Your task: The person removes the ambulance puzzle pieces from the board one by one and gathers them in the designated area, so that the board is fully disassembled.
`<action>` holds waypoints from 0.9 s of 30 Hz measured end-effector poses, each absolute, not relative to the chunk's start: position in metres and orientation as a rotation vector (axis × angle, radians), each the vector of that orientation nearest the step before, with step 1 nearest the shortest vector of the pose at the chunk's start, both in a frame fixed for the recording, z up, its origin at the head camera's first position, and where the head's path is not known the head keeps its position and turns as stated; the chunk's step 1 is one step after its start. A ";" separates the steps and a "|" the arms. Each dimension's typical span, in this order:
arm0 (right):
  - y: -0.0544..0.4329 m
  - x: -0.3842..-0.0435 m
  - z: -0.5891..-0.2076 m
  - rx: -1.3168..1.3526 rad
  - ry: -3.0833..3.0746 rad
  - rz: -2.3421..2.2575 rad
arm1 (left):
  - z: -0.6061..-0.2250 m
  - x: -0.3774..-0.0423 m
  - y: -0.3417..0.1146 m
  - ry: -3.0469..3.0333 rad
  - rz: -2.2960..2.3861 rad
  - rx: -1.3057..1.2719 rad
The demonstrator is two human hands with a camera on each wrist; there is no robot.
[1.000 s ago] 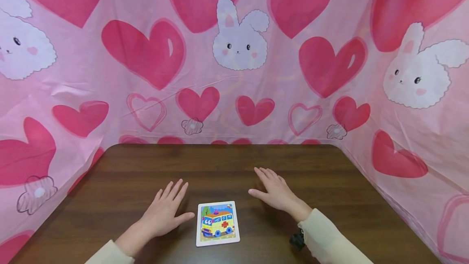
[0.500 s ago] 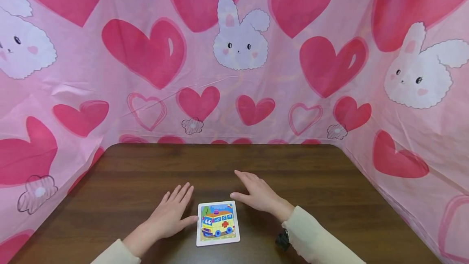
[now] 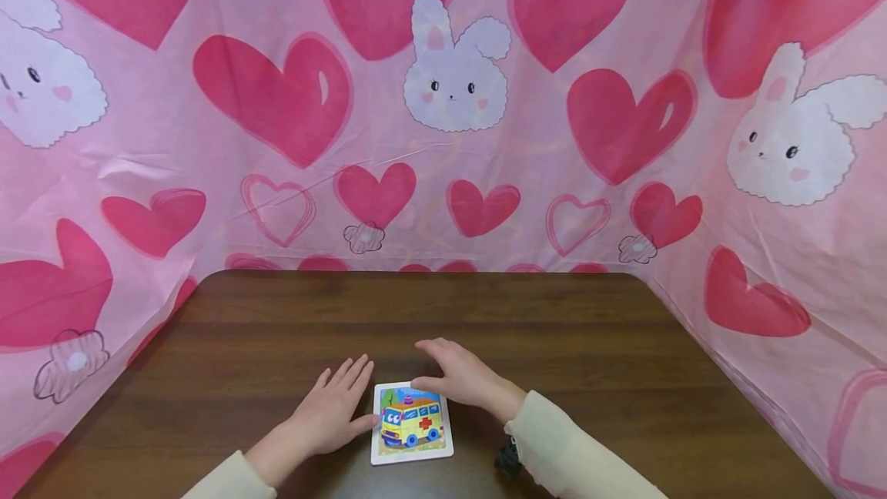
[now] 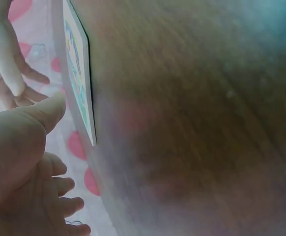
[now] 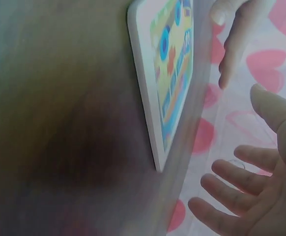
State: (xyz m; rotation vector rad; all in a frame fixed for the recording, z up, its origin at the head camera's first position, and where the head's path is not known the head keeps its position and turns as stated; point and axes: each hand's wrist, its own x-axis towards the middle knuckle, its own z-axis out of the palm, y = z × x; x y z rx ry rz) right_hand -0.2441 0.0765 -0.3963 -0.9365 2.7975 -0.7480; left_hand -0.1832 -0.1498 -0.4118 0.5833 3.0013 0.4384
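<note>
A square picture puzzle in a white frame lies flat on the table, showing a yellow ambulance with a red cross. My left hand is at its left side, fingers straight and spread, thumb tip right at the frame's left edge. Above the puzzle's upper right corner is my right hand, its thumb overlapping the top edge in the head view. Side-on, the puzzle shows its white rim in the right wrist view, beside the extended fingers of my right hand. Neither hand holds anything.
The dark brown wooden table has rounded far corners. A pink cloth with hearts and rabbits hangs behind it and along both sides. A small black device sits under the right wrist.
My right hand has moved left and slightly toward me, up to the puzzle's top right corner. My left hand has shifted right, closer to the left edge. The puzzle has stayed put.
</note>
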 end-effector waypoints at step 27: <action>0.041 -0.243 -0.415 -0.954 2.686 -0.622 | -0.421 -0.184 -0.144 2.904 0.335 0.597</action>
